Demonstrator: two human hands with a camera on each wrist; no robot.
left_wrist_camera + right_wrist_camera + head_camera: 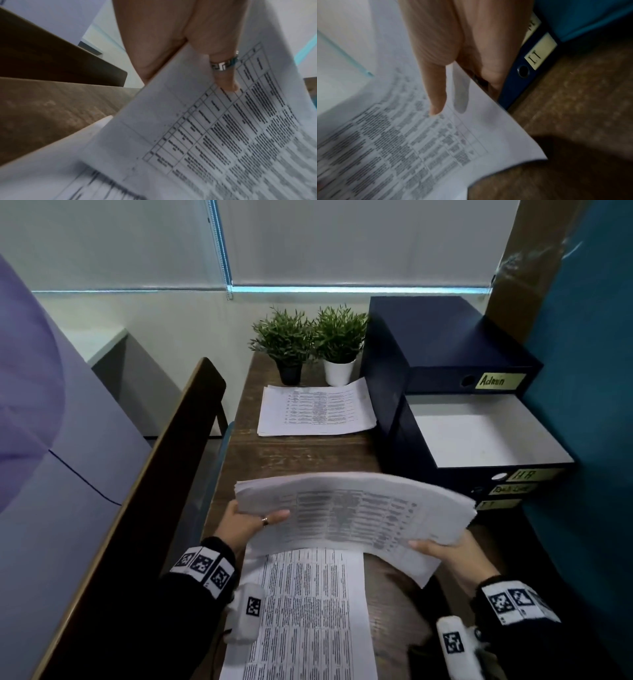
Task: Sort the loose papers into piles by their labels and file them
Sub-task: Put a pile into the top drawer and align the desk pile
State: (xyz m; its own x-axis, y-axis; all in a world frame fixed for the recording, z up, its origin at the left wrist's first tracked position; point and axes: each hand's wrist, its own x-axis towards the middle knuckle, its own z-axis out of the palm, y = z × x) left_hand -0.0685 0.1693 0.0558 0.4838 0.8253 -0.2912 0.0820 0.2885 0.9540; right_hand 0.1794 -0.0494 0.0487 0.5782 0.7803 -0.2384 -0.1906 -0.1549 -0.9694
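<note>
Both hands hold a thick bowed stack of printed papers (pixel 352 508) above the wooden desk (pixel 291 453). My left hand (pixel 251 522) grips its left edge, the ringed thumb on top (pixel 226 75). At the right edge my right hand (pixel 445 553) pinches the stack, thumb over the print (pixel 436 102). Another printed pile (pixel 308 611) lies flat on the desk under the held stack. A third pile (pixel 315 409) rests farther back. Dark blue file boxes stand stacked at right: an open one labelled HR (pixel 479 436), a closed one labelled Admin (pixel 445 344), and the IT box (pixel 536 54).
Two potted plants (pixel 308 344) stand at the desk's far end. A wooden chair back (pixel 164 460) runs along the left. A teal wall (pixel 582 371) closes the right side behind the boxes.
</note>
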